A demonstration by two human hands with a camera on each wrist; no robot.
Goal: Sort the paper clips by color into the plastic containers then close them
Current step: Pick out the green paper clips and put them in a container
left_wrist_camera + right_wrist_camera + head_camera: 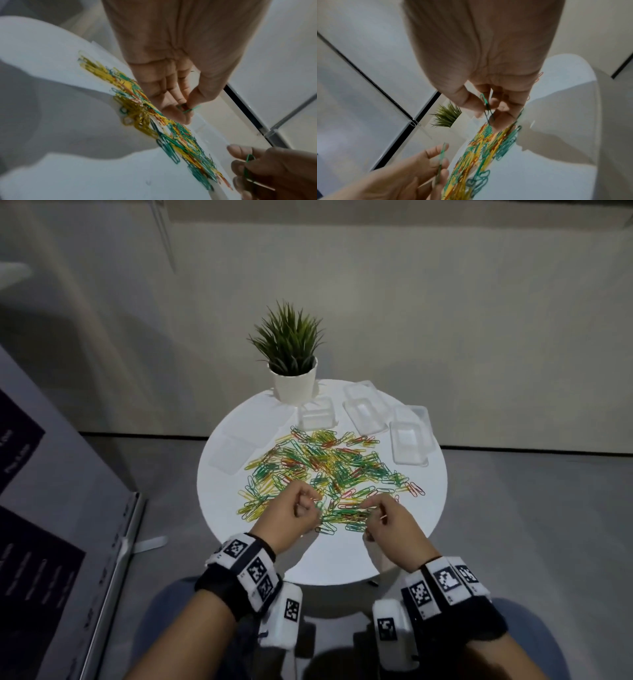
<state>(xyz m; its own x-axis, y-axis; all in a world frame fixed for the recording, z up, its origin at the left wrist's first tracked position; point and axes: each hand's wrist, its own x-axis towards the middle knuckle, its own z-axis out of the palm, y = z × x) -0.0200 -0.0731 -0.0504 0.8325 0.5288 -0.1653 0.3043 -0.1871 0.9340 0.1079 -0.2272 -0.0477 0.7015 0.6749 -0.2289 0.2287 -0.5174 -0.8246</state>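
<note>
Bare studio-like room, plain pale wall [445,302], small round white table [219,474], potted plant [291,354], banner stand [51,508]

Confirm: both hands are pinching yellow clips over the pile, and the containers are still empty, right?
Not quite. The clips are green, not yellow: the left hand pinches one in the left wrist view, the right hand one in the right wrist view. The containers look empty.
</note>
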